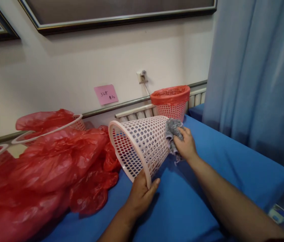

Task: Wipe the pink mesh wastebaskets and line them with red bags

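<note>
A pale pink perforated plastic basket (142, 144) lies on its side on the blue bed surface (207, 188), its open mouth facing left and toward me. My left hand (142, 193) is closed on the lower rim of the basket, thumb outside. My right hand (186, 144) presses a grey cloth (172, 131) against the basket's bottom end, fingers wrapped over the cloth.
A heap of red plastic bags (43, 168) with other basket rims (46, 129) fills the left. A second basket lined with a red bag (171, 101) stands upright at the back by the wall. A blue curtain (255, 74) hangs at the right. A pink note (106, 94) is on the wall.
</note>
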`<control>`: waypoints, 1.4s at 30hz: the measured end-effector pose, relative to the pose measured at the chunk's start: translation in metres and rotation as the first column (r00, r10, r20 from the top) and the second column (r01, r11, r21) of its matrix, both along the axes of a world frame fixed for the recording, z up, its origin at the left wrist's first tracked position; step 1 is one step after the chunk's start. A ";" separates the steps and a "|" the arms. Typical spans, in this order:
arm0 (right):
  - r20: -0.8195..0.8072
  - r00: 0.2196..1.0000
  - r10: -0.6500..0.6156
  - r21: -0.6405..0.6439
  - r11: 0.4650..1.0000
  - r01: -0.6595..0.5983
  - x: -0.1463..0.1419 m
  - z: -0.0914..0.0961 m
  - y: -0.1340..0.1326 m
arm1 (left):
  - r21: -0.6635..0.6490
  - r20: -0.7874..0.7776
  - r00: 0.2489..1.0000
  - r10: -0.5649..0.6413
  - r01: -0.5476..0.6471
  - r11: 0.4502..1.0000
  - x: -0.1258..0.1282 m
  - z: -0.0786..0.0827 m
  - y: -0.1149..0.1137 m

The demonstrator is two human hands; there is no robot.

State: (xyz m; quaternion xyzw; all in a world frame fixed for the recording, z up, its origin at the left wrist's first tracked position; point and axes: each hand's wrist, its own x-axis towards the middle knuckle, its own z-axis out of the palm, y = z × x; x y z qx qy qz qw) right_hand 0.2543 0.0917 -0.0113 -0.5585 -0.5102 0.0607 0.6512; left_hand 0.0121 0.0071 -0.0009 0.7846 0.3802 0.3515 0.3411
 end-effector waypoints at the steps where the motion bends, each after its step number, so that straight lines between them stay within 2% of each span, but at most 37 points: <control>1: 0.086 0.995 0.046 0.101 0.993 -0.055 -0.013 0.002 -0.013 | 0.034 -0.031 1.000 0.002 -0.001 0.999 -0.001 -0.004 0.001; 2: 0.178 0.975 0.130 0.191 0.968 -0.164 -0.026 0.004 -0.027 | 0.066 -0.053 0.999 0.002 0.002 0.998 -0.002 -0.007 0.003; 5: 0.412 0.845 0.341 0.327 0.810 -0.487 -0.054 0.012 -0.066 | 0.135 -0.072 0.997 -0.038 0.047 0.990 -0.005 -0.014 0.007; 6: 0.445 0.819 0.363 0.343 0.775 -0.531 -0.058 0.013 -0.073 | 0.134 -0.073 0.996 -0.057 0.067 0.989 -0.006 -0.016 0.008; 7: 0.451 0.816 0.361 0.349 0.770 -0.534 -0.058 0.014 -0.074 | 0.125 -0.072 0.995 -0.068 0.076 0.989 -0.006 -0.016 0.009; 8: 0.433 0.836 0.336 0.345 0.795 -0.499 -0.055 0.013 -0.071 | 0.109 -0.074 0.995 -0.067 0.075 0.991 -0.006 -0.015 0.010; 9: 0.393 0.873 0.291 0.327 0.843 -0.428 -0.048 0.012 -0.062 | 0.091 -0.082 0.995 -0.059 0.067 0.994 -0.006 -0.014 0.011; 11: 0.253 0.956 0.148 0.221 0.953 -0.206 -0.027 0.008 -0.037 | 0.069 -0.108 0.993 -0.044 0.051 0.996 -0.004 -0.012 0.014; 12: 0.165 0.984 0.061 0.130 0.988 -0.083 -0.015 0.006 -0.022 | 0.069 -0.130 0.990 -0.050 0.060 0.996 -0.004 -0.011 0.015; 13: 0.087 0.996 -0.018 0.023 1.000 0.016 -0.003 0.004 -0.009 | 0.074 -0.157 0.985 -0.068 0.081 0.994 -0.004 -0.010 0.016; 15: 0.000 0.993 -0.116 -0.138 0.984 0.115 0.015 0.003 0.006 | 0.102 -0.212 0.971 -0.113 0.137 0.985 -0.004 -0.010 0.020; 16: -0.012 0.991 -0.131 -0.150 0.980 0.128 0.018 0.004 0.008 | 0.116 -0.243 0.961 -0.136 0.168 0.979 -0.004 -0.010 0.021; 17: -0.003 0.993 -0.119 -0.109 0.987 0.118 0.016 0.006 0.004 | 0.124 -0.272 0.950 -0.156 0.196 0.973 -0.004 -0.011 0.023; 19: 0.095 0.995 -0.012 0.075 0.997 0.005 0.001 0.012 -0.015 | 0.119 -0.308 0.935 -0.173 0.219 0.969 -0.006 -0.012 0.024; 20: 0.182 0.981 0.070 0.175 0.979 -0.102 -0.009 0.015 -0.028 | 0.106 -0.310 0.937 -0.164 0.205 0.973 -0.006 -0.012 0.024; 22: 0.371 0.898 0.237 0.282 0.892 -0.352 -0.030 0.020 -0.052 | 0.054 -0.262 0.957 -0.125 0.143 0.988 -0.008 -0.011 0.020; 24: 0.482 0.812 0.329 0.317 0.798 -0.512 -0.043 0.025 -0.070 | -0.029 -0.145 0.987 -0.064 0.060 0.998 -0.009 -0.009 0.012; 25: 0.509 0.785 0.353 0.318 0.770 -0.552 -0.046 0.027 -0.074 | -0.072 -0.071 0.997 -0.022 0.017 0.997 -0.009 -0.008 0.008; 28: 0.529 0.750 0.397 0.280 0.753 -0.596 -0.049 0.027 -0.076 | -0.135 0.112 0.989 0.095 -0.079 0.988 -0.008 -0.003 -0.003; 30: 0.489 0.777 0.397 0.271 0.777 -0.568 -0.050 0.024 -0.071 | -0.135 0.152 0.981 0.121 -0.101 0.986 -0.007 0.001 -0.006; 31: 0.448 0.812 0.374 0.273 0.808 -0.522 -0.049 0.021 -0.066 | -0.133 0.154 0.980 0.125 -0.105 0.986 -0.006 0.002 -0.006; 34: 0.251 0.947 0.198 0.212 0.944 -0.253 -0.040 0.008 -0.042 | -0.121 0.145 0.982 0.120 -0.103 0.987 -0.003 0.003 -0.004; 36: 0.080 0.996 0.044 0.094 0.994 -0.051 -0.023 0.000 -0.018 | -0.102 0.128 0.989 0.079 -0.066 0.993 -0.001 0.001 -0.002; 37: -0.005 1.000 -0.013 0.023 1.000 0.013 -0.013 -0.003 -0.006 | -0.088 0.111 0.992 0.055 -0.045 0.995 0.000 0.000 -0.001; 39: -0.135 0.990 -0.047 -0.104 0.994 0.032 0.004 -0.007 0.013 | -0.049 0.055 0.998 0.027 -0.025 0.998 0.000 -0.005 -0.001; 40: -0.170 0.984 -0.047 -0.130 0.991 0.024 0.009 -0.007 0.017 | -0.026 0.017 1.000 0.017 -0.017 1.000 -0.001 -0.008 0.000; 42: -0.156 0.987 -0.027 -0.079 0.997 0.015 0.007 -0.005 0.013 | 0.018 -0.061 0.998 -0.003 0.004 1.000 -0.002 -0.013 0.001</control>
